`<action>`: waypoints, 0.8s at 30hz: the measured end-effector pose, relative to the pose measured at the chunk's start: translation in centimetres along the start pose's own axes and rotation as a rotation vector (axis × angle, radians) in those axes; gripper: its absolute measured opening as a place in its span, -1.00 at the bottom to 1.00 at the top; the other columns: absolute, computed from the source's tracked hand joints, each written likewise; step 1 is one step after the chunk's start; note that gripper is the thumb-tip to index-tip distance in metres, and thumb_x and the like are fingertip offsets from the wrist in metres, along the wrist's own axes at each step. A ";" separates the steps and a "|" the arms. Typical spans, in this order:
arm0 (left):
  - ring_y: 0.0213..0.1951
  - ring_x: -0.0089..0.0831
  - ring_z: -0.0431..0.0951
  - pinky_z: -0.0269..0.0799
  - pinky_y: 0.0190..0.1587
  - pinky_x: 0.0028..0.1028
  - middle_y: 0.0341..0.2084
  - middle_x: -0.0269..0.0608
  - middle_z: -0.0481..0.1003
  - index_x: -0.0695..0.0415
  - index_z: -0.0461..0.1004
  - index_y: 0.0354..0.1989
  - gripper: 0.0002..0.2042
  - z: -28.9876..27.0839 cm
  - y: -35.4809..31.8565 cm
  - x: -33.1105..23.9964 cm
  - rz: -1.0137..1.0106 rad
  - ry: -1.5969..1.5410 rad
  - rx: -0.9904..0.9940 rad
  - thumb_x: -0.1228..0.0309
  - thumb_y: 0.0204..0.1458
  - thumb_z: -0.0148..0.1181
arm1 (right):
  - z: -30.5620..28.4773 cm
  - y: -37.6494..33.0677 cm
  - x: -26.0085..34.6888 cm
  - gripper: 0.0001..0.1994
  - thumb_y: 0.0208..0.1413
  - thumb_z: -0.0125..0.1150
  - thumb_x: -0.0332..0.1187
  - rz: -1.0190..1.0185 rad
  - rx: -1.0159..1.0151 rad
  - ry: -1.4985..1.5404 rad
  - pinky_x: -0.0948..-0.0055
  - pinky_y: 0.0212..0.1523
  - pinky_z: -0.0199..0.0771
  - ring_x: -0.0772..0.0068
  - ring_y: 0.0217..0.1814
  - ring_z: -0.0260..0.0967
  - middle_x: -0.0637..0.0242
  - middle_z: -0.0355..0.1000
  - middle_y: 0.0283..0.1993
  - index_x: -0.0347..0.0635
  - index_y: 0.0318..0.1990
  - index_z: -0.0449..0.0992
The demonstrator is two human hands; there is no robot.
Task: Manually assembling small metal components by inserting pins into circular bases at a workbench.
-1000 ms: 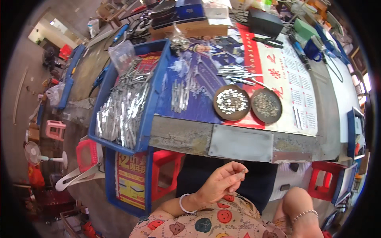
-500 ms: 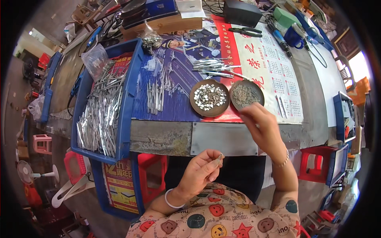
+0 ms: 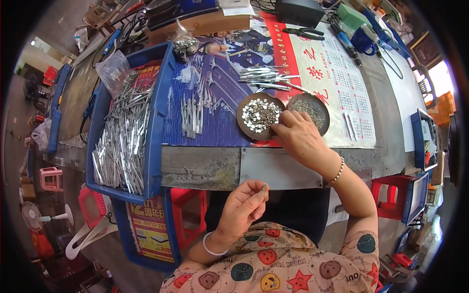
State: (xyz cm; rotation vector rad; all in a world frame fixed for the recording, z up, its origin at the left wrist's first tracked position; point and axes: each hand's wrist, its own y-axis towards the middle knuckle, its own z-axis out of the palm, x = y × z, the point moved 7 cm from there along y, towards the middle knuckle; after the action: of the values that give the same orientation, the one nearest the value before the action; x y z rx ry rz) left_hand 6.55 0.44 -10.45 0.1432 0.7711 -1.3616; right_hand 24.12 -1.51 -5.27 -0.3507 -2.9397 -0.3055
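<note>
My left hand (image 3: 244, 204) is in front of the table edge, closed in a pinch. A small metal piece (image 3: 265, 187) pokes out between its thumb and forefinger; its exact kind is too small to tell. My right hand (image 3: 304, 140) reaches over the right side of a brown round dish (image 3: 243, 128) of small shiny silver discs (image 3: 258, 115). Its fingers are drawn together, the tips by the discs; whatever they pinch is hidden. Right beside it is a second brown dish (image 3: 326, 126) with tiny grey metal pins (image 3: 309, 111), partly covered by the hand.
A blue crate (image 3: 166, 105) full of thin metal strips (image 3: 122, 151) stands at left. More strips lie in a row (image 3: 192, 116) and a pile (image 3: 266, 75) on the poster sheet (image 3: 220, 136). Black-handled pliers (image 3: 304, 33), a blue mug (image 3: 362, 43) and a blue-and-black tool (image 3: 344, 45) lie farther back.
My right hand has moved left and forward from in front of the pin dish to the disc dish. My left hand shifted slightly left, still pinching its piece.
</note>
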 end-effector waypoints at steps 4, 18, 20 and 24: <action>-0.61 -0.72 0.24 0.09 -0.61 -0.73 -0.41 -0.34 0.38 0.24 0.35 -0.16 -0.87 0.5 0.1 0.1 -0.008 0.012 0.006 0.48 0.18 0.00 | -0.2 0.2 0.8 -0.85 -0.08 0.17 -0.43 -0.076 -0.001 0.008 0.34 -0.12 0.22 0.28 -0.19 0.28 0.28 0.28 -0.32 -0.17 -0.30 0.46; -0.58 -0.70 0.26 0.10 -0.58 -0.73 -0.41 -0.33 0.39 0.22 0.35 -0.16 -0.88 0.6 0.1 1.5 0.039 0.033 -0.022 0.48 0.17 0.04 | -2.5 -6.8 2.6 -0.87 -0.15 0.21 -0.62 0.235 -0.071 0.899 0.50 -0.28 0.38 0.40 -0.38 0.39 0.28 0.41 -0.43 -0.28 -0.40 0.43; -0.57 -0.70 0.27 0.10 -0.57 -0.72 -0.40 -0.33 0.40 0.19 0.35 -0.15 -0.89 0.9 0.3 1.9 0.068 0.077 -0.018 0.49 0.18 0.03 | -1.6 -8.9 3.2 -0.89 -0.11 0.20 -0.64 0.324 -0.097 1.003 0.54 -0.29 0.40 0.47 -0.35 0.39 0.29 0.43 -0.41 -0.31 -0.39 0.45; -0.54 -0.69 0.31 0.17 -0.54 -0.71 -0.40 -0.32 0.42 0.20 0.35 -0.16 -0.89 0.9 0.5 2.8 0.061 0.124 -0.043 0.49 0.18 0.03 | 0.5 -11.9 3.9 -0.88 -0.09 0.22 -0.64 0.440 -0.169 1.120 0.57 -0.31 0.39 0.51 -0.36 0.39 0.30 0.44 -0.39 -0.32 -0.35 0.47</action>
State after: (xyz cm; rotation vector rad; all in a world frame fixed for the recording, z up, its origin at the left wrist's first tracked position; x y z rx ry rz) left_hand 7.41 -2.17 -11.54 0.2178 0.8926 -1.2865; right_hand 17.32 -11.92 -7.17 -0.5865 -1.6988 -0.4800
